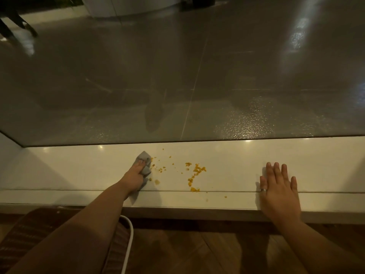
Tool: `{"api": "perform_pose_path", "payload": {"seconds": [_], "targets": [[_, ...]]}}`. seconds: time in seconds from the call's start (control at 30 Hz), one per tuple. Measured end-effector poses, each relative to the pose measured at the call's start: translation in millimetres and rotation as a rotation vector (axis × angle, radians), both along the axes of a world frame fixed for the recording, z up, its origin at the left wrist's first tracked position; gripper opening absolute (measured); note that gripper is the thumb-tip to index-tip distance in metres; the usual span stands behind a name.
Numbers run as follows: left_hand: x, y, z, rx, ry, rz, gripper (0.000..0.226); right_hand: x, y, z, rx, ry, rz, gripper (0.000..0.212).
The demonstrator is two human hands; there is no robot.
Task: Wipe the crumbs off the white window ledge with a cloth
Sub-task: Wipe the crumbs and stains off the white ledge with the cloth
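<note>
A white window ledge (237, 159) runs across the view below a large pane of glass. Yellow crumbs (197, 171) lie scattered over its middle, with one small bit on the lower step near the front edge. My left hand (136, 175) presses a grey cloth (145, 158) flat on the ledge, just left of the crumbs, and the cloth's right edge touches the nearest ones. My right hand (278, 190) rests flat on the ledge to the right of the crumbs, fingers spread, a ring on one finger, holding nothing.
The window glass (177, 76) stands right behind the ledge. A white cable (129, 240) loops down by my left forearm over a brown ribbed rug (21, 234). Dark wooden floor (197, 252) lies below the ledge's front edge.
</note>
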State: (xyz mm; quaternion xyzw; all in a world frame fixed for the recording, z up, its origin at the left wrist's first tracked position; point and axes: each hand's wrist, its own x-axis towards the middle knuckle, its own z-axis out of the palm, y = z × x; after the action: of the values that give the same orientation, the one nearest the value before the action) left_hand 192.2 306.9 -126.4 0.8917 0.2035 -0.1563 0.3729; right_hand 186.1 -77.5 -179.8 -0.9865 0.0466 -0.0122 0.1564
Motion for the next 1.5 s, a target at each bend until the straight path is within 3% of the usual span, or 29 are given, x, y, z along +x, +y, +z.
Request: {"api": "perform_pose_path", "payload": {"seconds": [0.1,0.27,0.47,0.6,0.7,0.87,1.23,1.5], "targets": [[0,-4,3,0.085,-0.046,0.064,0.058,0,-2,-1,-0.014,0.005,0.018,0.065],[0,6,22,0.123,-0.190,0.176,0.042,0,-4,-5,-0.050,-0.016,0.027,0.061],[2,73,30,0.419,-0.143,0.096,0.042,1,-4,-3,-0.050,-0.016,0.027,0.062],[-5,86,15,0.378,0.122,0.110,0.065,1,-4,-4,-0.050,-0.026,0.027,0.061],[-10,85,11,0.347,0.205,0.103,0.075,2,-5,-6,-0.052,-0.016,0.033,0.061],[-13,70,19,0.334,0.228,0.066,0.056,2,-7,-8,-0.074,0.002,0.044,0.061],[-16,13,13,0.318,0.231,-0.149,0.082,1,-4,-5,-0.079,0.002,0.034,0.063],[-14,-38,9,0.222,0.210,-0.180,0.080,0,-3,-2,-0.070,0.002,0.025,0.063]]}}
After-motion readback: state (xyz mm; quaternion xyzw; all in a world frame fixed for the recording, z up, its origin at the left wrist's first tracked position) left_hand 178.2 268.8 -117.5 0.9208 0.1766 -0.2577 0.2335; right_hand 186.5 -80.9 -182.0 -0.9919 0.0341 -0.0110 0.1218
